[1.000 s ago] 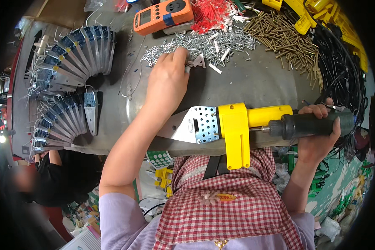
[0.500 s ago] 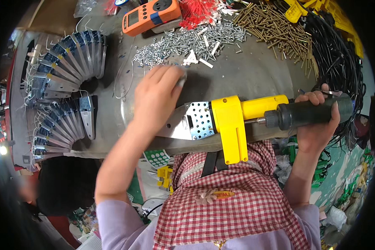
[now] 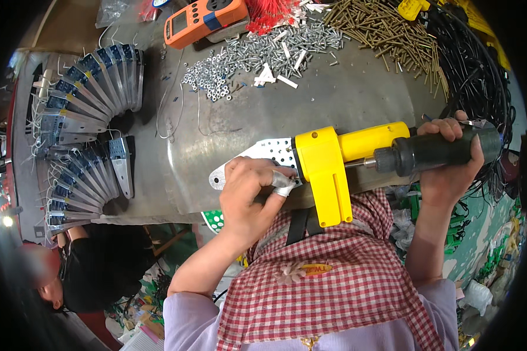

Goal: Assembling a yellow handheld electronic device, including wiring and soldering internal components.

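I hold a yellow tool (image 3: 334, 161) with a flat perforated metal blade (image 3: 263, 155) across the near edge of a steel table (image 3: 345, 99). My right hand (image 3: 451, 161) grips its dark handle (image 3: 439, 151). My left hand (image 3: 255, 196) rests on the blade beside the yellow body, thumb and forefinger pinched, one finger wrapped in tape. What it pinches is too small to see. A heap of silver screws and nuts (image 3: 257, 55) lies farther back on the table.
Fanned rows of metal blades (image 3: 85, 96) lie at the left. An orange meter (image 3: 205, 20), brass screws (image 3: 386, 26), red pieces (image 3: 275, 11) and black cables (image 3: 480, 64) line the far side. Another person in black (image 3: 93, 269) sits low at the left.
My left hand has come back from the screw heap to the tool's blade. The tool has stayed in my right hand, shifting slightly.
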A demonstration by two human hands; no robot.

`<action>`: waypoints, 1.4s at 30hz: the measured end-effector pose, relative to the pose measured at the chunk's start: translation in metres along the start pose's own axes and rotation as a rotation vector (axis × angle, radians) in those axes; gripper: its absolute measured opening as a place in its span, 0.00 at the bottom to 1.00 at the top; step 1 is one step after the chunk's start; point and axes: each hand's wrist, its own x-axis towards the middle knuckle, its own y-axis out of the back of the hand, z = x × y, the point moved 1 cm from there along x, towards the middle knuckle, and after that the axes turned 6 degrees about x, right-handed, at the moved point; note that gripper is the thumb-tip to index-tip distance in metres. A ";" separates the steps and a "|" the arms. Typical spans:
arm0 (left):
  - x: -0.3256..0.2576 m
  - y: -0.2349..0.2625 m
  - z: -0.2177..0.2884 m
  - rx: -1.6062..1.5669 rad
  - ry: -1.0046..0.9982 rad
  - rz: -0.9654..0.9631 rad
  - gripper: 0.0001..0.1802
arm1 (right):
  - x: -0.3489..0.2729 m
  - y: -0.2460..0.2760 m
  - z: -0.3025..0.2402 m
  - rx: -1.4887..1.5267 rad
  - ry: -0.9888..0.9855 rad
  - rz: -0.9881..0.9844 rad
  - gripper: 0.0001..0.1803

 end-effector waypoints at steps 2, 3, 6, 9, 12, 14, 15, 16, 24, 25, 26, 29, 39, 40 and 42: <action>-0.002 0.000 -0.001 -0.026 0.013 -0.004 0.11 | 0.001 0.000 0.002 0.041 0.008 -0.037 0.21; -0.001 -0.001 -0.001 -0.029 0.015 -0.001 0.11 | 0.001 -0.001 0.002 0.037 0.006 -0.039 0.21; -0.002 -0.003 0.000 -0.045 -0.033 0.033 0.12 | 0.000 -0.005 0.002 0.013 0.021 -0.024 0.22; -0.004 -0.004 0.000 -0.083 0.018 0.042 0.13 | -0.002 -0.006 0.004 -0.010 0.023 -0.010 0.21; -0.001 -0.002 -0.002 0.158 -0.145 0.040 0.14 | -0.004 -0.006 0.005 -0.031 0.031 0.043 0.20; -0.003 -0.003 -0.003 0.082 -0.151 -0.026 0.15 | -0.005 -0.009 0.009 -0.008 0.043 0.016 0.20; -0.004 -0.005 -0.004 0.080 -0.158 -0.029 0.16 | -0.004 -0.009 0.010 -0.009 0.040 0.013 0.20; -0.004 -0.006 -0.003 0.082 -0.155 -0.027 0.16 | -0.004 -0.008 0.010 -0.018 0.045 0.013 0.21; -0.001 -0.014 0.001 0.130 -0.183 -0.004 0.16 | 0.001 -0.007 0.010 -0.048 0.072 0.031 0.22; 0.000 -0.014 0.002 0.122 -0.184 0.000 0.16 | 0.000 -0.008 0.009 -0.029 0.086 0.020 0.22; 0.001 -0.013 0.004 0.121 -0.184 0.005 0.15 | 0.000 -0.011 0.009 -0.012 0.101 0.006 0.22; 0.001 -0.013 0.005 0.142 -0.150 0.006 0.12 | -0.005 -0.013 0.006 -0.025 0.072 0.063 0.22; -0.002 0.010 0.000 0.380 -0.155 -0.153 0.31 | 0.114 -0.064 -0.201 -2.511 0.862 0.147 0.21; -0.001 0.012 0.000 0.331 -0.199 -0.094 0.26 | 0.116 -0.056 -0.185 -2.844 1.053 -0.059 0.19; -0.002 0.016 -0.011 0.291 -0.255 0.036 0.23 | 0.132 -0.024 -0.156 -2.671 0.772 -0.712 0.22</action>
